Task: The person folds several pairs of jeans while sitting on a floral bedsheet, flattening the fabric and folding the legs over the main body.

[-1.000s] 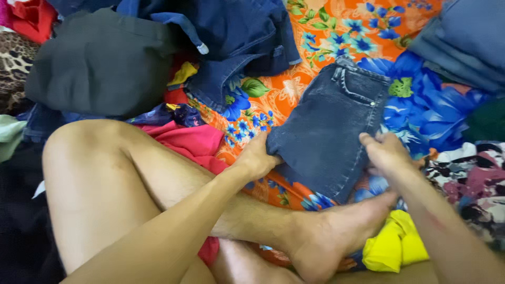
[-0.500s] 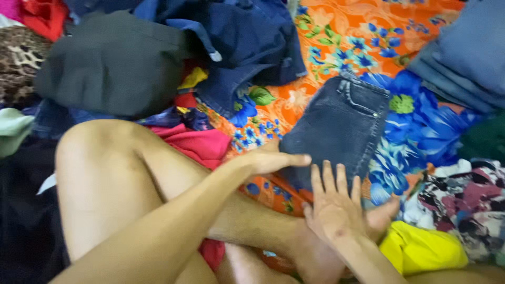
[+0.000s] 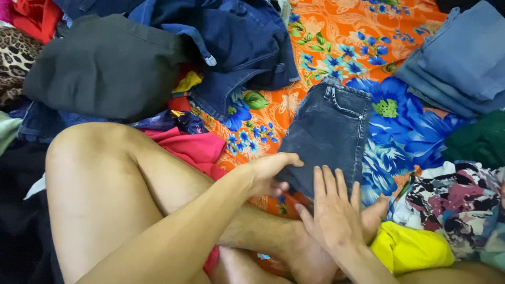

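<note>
We look down from a head-worn camera at a person sitting among clothes on an orange and blue floral sheet (image 3: pixel 336 37). A bare bent leg (image 3: pixel 105 189) fills the near left, its foot reaching toward the near centre.

In the middle lies a folded pair of dark grey denim shorts (image 3: pixel 331 134), its waistband at the far end and its near edge by the hands. Our left hand (image 3: pixel 271 171) reaches in from the near left and holds the near left corner of the shorts; the thumb lies on top of the cloth and the other fingers curl underneath, pinching the fabric. Our right hand (image 3: pixel 334 210) lies palm down just at the near edge of the shorts, its fingers (image 3: pixel 329 184) straight and slightly spread, the tips resting on the denim.

Around the shorts we see other garments. At the far left lies a dark charcoal garment (image 3: pixel 100 68), and beside it a heap of dark blue denim (image 3: pixel 236 42). At the far right sits a stack of folded light blue jeans (image 3: pixel 463 63). A dark green cloth (image 3: pixel 478 139) lies to the right, with a patterned pink and black fabric (image 3: pixel 452 202) nearer. A yellow garment (image 3: pixel 410 247) lies just right of the right hand, and a pink cloth (image 3: pixel 194 147) sits under the leg.
</note>
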